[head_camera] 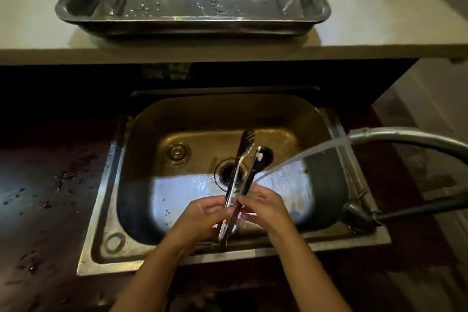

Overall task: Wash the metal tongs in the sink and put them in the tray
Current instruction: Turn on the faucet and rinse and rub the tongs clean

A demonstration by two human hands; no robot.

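Note:
The metal tongs (pixel 239 167) hang over the steel sink (pixel 141 167), tips pointing away from me, one tip forked and the other spoon-shaped. My left hand (pixel 202 213) grips the left arm of the tongs near the hinge end. My right hand (pixel 266 206) pinches the right arm. Water streams from the faucet (pixel 395 138) on the right onto the tongs and my right fingers. The steel tray (pixel 76 16) stands on the pale raised counter behind the sink, wet with droplets and holding nothing.
A drain (pixel 225 172) sits in the middle of the sink floor. The dark counter (pixel 45 185) to the left is speckled with water. The faucet base (pixel 359 215) and a dark handle jut in at the right sink rim.

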